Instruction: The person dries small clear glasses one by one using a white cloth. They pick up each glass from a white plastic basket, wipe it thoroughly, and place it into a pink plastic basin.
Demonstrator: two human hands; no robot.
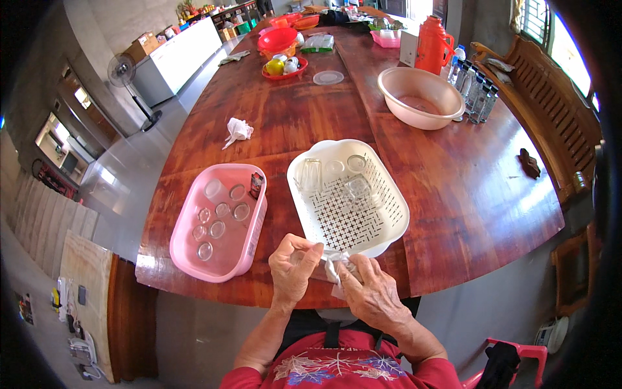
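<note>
At the table's near edge, my left hand (295, 267) is closed around a small clear glass (317, 271), mostly hidden by my fingers. My right hand (374, 290) pinches a crumpled white tissue (337, 260) against the glass. Just beyond both hands sits a white perforated basket (398, 211). Several clear glass pieces lie in it, among them a tall glass (311, 175) and a squarish one (357, 187). To the left stands a pink tub (183, 259) with several small round glass pieces on its bottom.
A crumpled white tissue (239, 130) lies beyond the pink tub. Toward the far right are a beige basin (447, 120), a red thermos (430, 48) and several dark-capped bottles (479, 100). A flat clear lid (328, 78) and a red plate (267, 74) lie farther back.
</note>
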